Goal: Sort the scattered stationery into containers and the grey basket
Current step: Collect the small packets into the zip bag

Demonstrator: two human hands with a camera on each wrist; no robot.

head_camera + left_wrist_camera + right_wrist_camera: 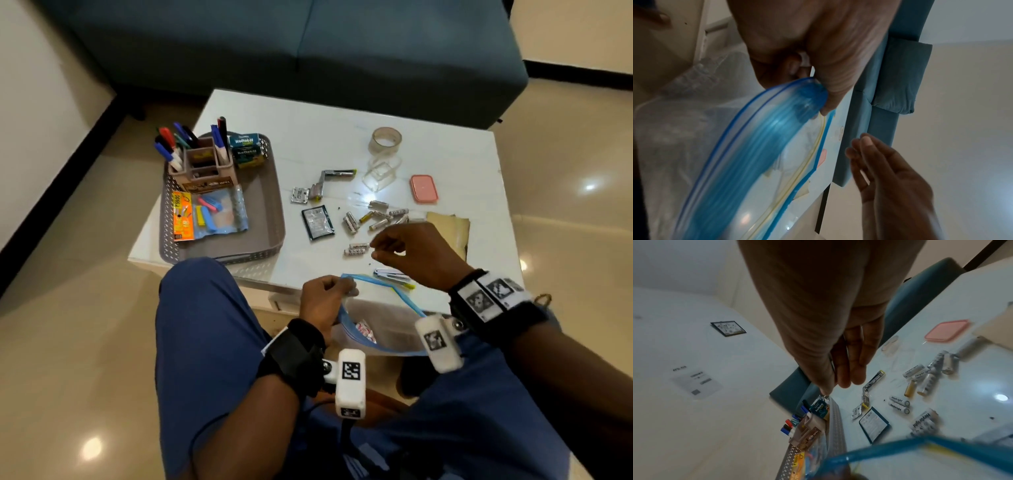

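Left hand (320, 301) pinches the blue zip rim of a clear zip bag (383, 329), held open off the near edge of the table (325, 137). Right hand (411, 251) hovers with fingers loosely extended and holding nothing, just beside two batteries (356, 249) near the table's near-right edge — more lie scattered beyond. Batteries look small, smooth, dense, likely to roll; best pinched mid-barrel. Bag film is limp, so the rim needs holding. Grey basket (270, 219) sits at the left edge.

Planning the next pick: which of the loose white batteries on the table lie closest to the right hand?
The pair of white batteries lying side by side beside the right hand's fingertips; the other batteries lie clustered farther back.
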